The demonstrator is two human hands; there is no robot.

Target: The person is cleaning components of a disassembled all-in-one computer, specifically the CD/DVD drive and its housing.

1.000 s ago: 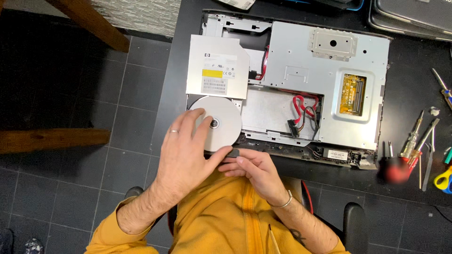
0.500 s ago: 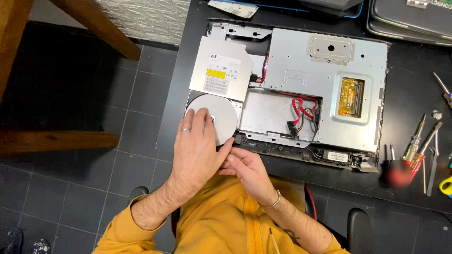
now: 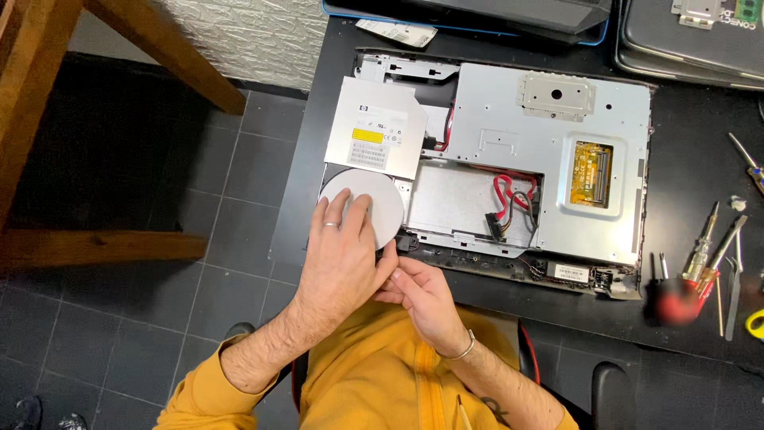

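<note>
Covering much of the disc (image 3: 382,203), both hands.

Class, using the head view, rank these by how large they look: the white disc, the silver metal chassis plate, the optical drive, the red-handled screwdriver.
1. silver metal chassis plate
2. optical drive
3. white disc, partly hidden under the left hand, so close to the drive
4. red-handled screwdriver

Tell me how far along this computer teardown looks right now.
Done: the back cover is off, baring the metal chassis. In hand: the left hand lies on the white disc below the optical drive; the right hand touches its edge. Left: drive and red cables remain in place.
</note>
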